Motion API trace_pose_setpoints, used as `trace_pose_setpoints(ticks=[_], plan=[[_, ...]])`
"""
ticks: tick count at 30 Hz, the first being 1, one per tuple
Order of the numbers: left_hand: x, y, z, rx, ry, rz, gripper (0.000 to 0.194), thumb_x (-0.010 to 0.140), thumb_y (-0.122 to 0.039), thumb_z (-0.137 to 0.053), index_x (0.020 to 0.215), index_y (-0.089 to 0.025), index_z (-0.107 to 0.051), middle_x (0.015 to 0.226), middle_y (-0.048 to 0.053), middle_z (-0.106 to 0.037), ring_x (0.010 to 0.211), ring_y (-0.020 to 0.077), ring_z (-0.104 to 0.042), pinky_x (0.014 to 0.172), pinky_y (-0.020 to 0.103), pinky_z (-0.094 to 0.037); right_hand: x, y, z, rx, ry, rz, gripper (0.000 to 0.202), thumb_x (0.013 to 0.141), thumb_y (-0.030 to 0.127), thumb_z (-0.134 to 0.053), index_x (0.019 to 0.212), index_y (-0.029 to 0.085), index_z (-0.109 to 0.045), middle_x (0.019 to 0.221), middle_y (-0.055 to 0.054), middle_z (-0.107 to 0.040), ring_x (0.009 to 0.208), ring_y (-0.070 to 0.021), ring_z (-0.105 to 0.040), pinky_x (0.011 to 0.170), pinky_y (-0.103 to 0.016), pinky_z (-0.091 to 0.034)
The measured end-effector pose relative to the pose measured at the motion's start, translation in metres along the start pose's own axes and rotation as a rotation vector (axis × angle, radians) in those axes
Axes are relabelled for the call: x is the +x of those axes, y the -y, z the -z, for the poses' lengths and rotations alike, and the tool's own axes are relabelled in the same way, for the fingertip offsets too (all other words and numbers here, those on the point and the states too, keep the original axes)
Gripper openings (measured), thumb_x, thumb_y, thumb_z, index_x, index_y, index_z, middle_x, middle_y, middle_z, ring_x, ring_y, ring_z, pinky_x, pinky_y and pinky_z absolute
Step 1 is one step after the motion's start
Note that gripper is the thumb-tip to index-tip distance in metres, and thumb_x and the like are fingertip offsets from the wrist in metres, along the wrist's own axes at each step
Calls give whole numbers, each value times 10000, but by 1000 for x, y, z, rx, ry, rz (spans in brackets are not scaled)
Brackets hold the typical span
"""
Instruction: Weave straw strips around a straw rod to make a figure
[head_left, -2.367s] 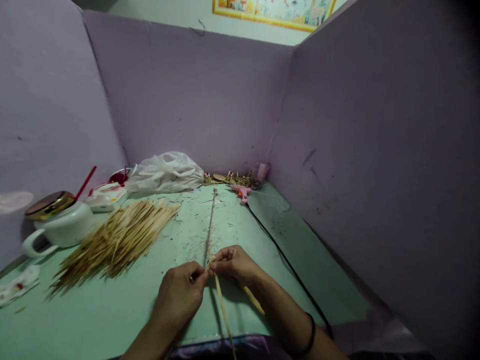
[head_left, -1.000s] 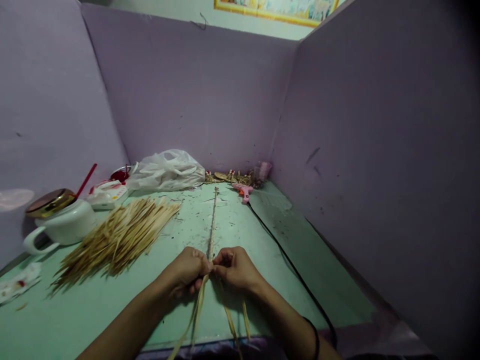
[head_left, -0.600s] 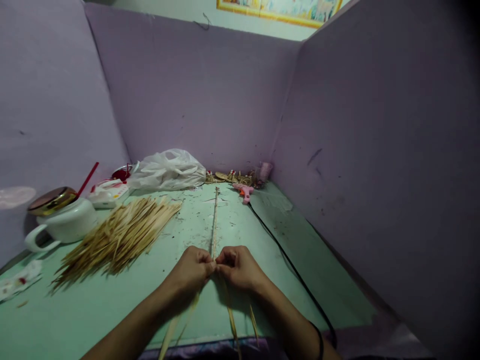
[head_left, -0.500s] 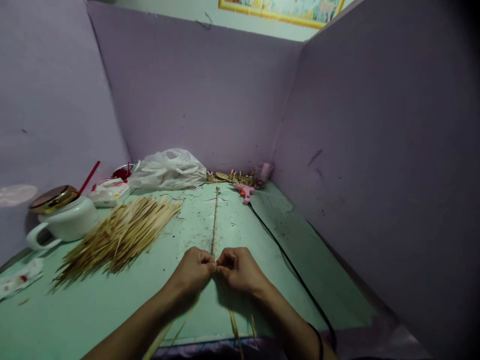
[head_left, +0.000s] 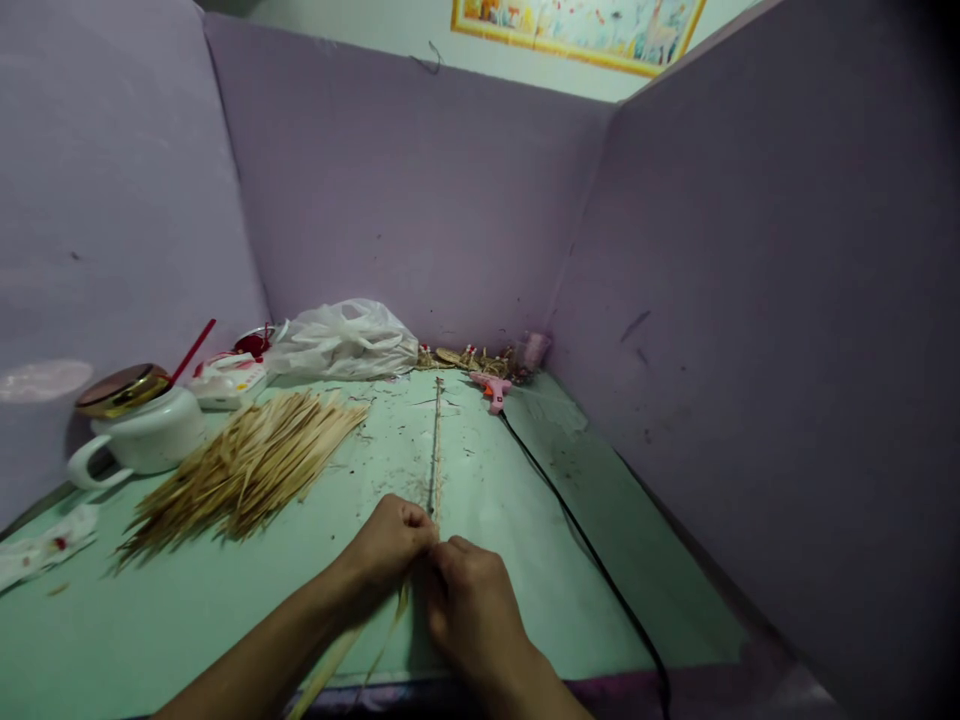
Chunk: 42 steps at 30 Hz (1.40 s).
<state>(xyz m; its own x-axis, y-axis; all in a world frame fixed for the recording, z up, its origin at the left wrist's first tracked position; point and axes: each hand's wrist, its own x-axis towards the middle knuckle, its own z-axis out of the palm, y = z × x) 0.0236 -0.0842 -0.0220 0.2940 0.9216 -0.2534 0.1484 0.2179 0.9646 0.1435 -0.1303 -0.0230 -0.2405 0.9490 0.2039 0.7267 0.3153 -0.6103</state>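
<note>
While the left hand [head_left: 397,540] pinches the near end of a thin straw braid [head_left: 438,460] between its fingertips, the right hand [head_left: 472,600] curls close against it, its fingers hiding whether it grips anything. The braid runs from the fingertips straight away over the green table [head_left: 540,610], its far end just left of the pink glue gun [head_left: 493,390]. Loose strands [head_left: 330,665] trail below the left hand towards the table edge. If that pinch slackens, the near end could probably loosen; uneven pulling might skew the braid, and a dry strand could split under a sharp bend.
</note>
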Motion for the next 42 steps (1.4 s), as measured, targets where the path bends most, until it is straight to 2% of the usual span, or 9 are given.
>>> trace_pose_setpoints(ticks=[5,10,14,22,28,31,35,37,42], plan=[[1,-2,7,-66,51,5,132,502,-232,-555,473,-119,-491,378,-49,-395,378,46,-298,412,201,-199,22,-9,23,418,-74,-234,229,720,334,-468,623,147,-556,599,-37,-557,551,-112,-480,512,-220,-327],[0,-4,9,-54,77,-14,159,505,-244,-538,441,-138,-438,352,-74,-316,364,28,-221,403,199,-137,38,-14,13,954,295,-520,114,642,261,-491,631,149,-469,430,45,-427,359,-55,-369,392,-184,-268],[2,0,11,62,86,-10,149,484,-220,-509,398,-148,-412,329,-73,-297,346,28,-210,390,202,-124,39,-20,1,872,290,-519,137,565,196,-517,502,160,-400,330,90,-286,290,-14,-208,338,-180,-110],[-15,-13,15,472,-62,136,202,593,-276,-464,447,-140,-497,369,-4,-457,349,96,-401,411,218,-275,39,-26,-10,779,185,-443,96,554,172,-514,503,148,-436,391,61,-390,355,-27,-290,364,-176,-190],[-43,-18,-24,1018,-277,-55,250,683,-172,-377,698,-138,-624,676,110,-622,638,209,-564,562,289,-345,38,-24,-15,835,124,-400,40,557,120,-474,536,142,-448,431,52,-416,408,-40,-330,412,-175,-231],[-48,-9,-39,1111,-268,-104,300,669,-111,-367,827,-124,-621,709,140,-624,664,234,-575,585,314,-357,35,-25,-12,873,88,-396,51,570,125,-480,552,148,-438,457,45,-440,434,-50,-362,432,-179,-253],[-44,-16,-22,850,-237,-122,246,700,-253,-418,602,-134,-610,582,87,-591,553,174,-537,534,275,-351,32,-25,-7,1012,140,-382,123,608,227,-538,583,155,-442,474,40,-462,422,-53,-367,429,-186,-250],[-37,-23,-8,543,-307,-12,197,679,-246,-443,660,-136,-605,561,34,-572,459,109,-482,472,230,-338,32,-25,-4,1075,194,-382,174,609,275,-567,588,154,-444,462,49,-448,391,-44,-335,414,-188,-222],[-14,-25,6,-34,66,291,167,589,-270,-522,611,-110,-564,411,-33,-447,302,41,-320,320,173,-221,35,-25,0,1051,253,-353,170,601,262,-571,592,146,-447,484,30,-483,390,-39,-337,415,-187,-206]])
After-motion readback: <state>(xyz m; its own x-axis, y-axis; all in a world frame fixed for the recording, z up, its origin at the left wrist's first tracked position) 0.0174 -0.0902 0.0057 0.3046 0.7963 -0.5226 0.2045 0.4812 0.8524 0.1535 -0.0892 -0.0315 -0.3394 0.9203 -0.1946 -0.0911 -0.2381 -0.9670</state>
